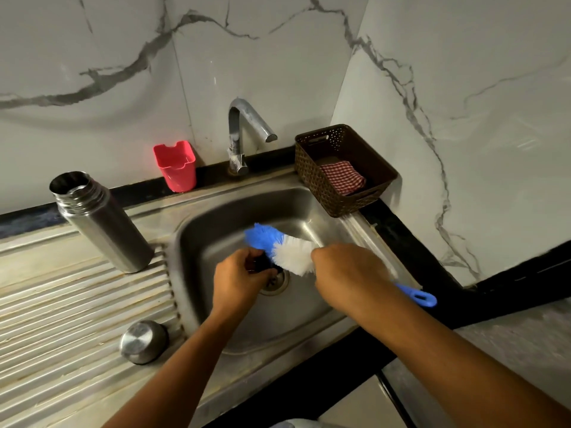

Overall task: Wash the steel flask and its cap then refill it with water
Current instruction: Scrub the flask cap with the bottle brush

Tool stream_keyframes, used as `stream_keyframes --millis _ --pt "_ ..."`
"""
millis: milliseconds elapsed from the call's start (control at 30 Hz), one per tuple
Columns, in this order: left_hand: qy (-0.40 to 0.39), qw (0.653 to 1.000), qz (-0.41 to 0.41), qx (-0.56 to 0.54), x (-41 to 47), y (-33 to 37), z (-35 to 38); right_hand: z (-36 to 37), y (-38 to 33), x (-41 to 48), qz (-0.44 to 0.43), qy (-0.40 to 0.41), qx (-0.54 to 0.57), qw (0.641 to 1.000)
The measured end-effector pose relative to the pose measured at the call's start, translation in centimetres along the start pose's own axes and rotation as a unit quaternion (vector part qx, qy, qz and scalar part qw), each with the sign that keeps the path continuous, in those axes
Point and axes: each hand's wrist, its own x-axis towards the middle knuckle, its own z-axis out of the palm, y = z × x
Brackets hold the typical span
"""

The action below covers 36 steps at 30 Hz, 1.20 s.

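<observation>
- Steel flask (102,222) stood open-mouthed on the ribbed drainboard (61,319), well to the left of both hands and up from them, untouched.
- Right hand (349,273) was wrapped tight around the handle of a bottle brush (278,247), just behind the white bristles; the blue handle end stuck out past the wrist to the right.
- Left hand (241,279) was closed on a small dark object over the drain, fingers curled around it; it looked like the inner cap (262,265), though most of it was hidden, so I cannot be sure.
- Blue brush tip reached up and left of the left hand, with the bristles touching or just beside the dark piece.
- Judgement: the step in hand was scrubbing the cap. To do it well, the left hand should turn the piece so bristles reach its threads and underside, keeping it low in the sink basin (216,230) so spray stays inside.
- A rounded steel outer cap (143,341) lay on the drainboard below and left of the left hand, near the basin edge.
- Flask's long axis ran roughly upright, appearing to lean in the wide view, mouth pointing up and left, base nearest the basin.
- Tap (244,134) stood beyond the hands, with no water visibly running.
- A red cup (176,166) sat left of the tap; a brown basket (343,168) holding a checked cloth (343,177) sat right of it.
</observation>
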Motion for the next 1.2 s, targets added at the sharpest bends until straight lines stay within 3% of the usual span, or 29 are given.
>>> stream_keyframes --millis 67,167,233,333,400,500,600,733,900,1000,1133,1200 --pt "0.017 1.000 -0.002 0.011 0.4 -0.4 -0.7 0.2 0.3 -0.4 -0.001 -0.006 -0.021 1.000" --pt "-0.030 0.999 0.028 0.018 -0.4 0.3 0.3 -0.3 -0.5 0.5 0.023 -0.032 -0.010 0.999" --pt "-0.043 0.999 0.028 0.009 -0.8 0.5 1.1 0.2 -0.7 1.3 -0.017 0.010 -0.008 1.000" --pt "0.015 0.996 -0.040 -0.074 0.4 -0.7 0.3 1.3 0.5 0.3 -0.074 0.064 0.013 0.995" --pt "0.035 0.981 -0.092 -0.168 1.1 -1.7 -0.8 2.2 1.8 -0.2 -0.112 0.082 0.058 0.989" --pt "-0.026 0.956 -0.115 -0.269 0.8 -0.9 -0.7 2.8 2.5 0.8 -0.125 0.085 0.163 0.975" --pt "-0.047 0.926 -0.137 -0.348 0.5 -0.3 -0.3 2.9 2.5 2.2 -0.132 0.047 0.303 0.943" --pt "-0.034 0.859 -0.201 -0.470 1.3 -0.8 -1.5 3.6 4.1 1.4 -0.134 -0.015 0.372 0.918" --pt "-0.062 0.824 -0.262 -0.498 0.9 -0.2 -0.4 3.2 3.5 1.8 -0.111 0.000 0.435 0.894" --pt "-0.059 0.793 -0.282 -0.537 1.3 -0.2 -0.6 3.4 4.0 0.9 -0.112 -0.031 0.462 0.879" --pt "-0.124 0.785 -0.291 -0.533 0.7 0.6 0.0 3.8 3.6 1.3 -0.073 -0.053 0.528 0.845" --pt "-0.117 0.773 -0.301 -0.546 0.7 0.8 0.1 4.0 3.5 1.7 -0.060 -0.077 0.549 0.830"
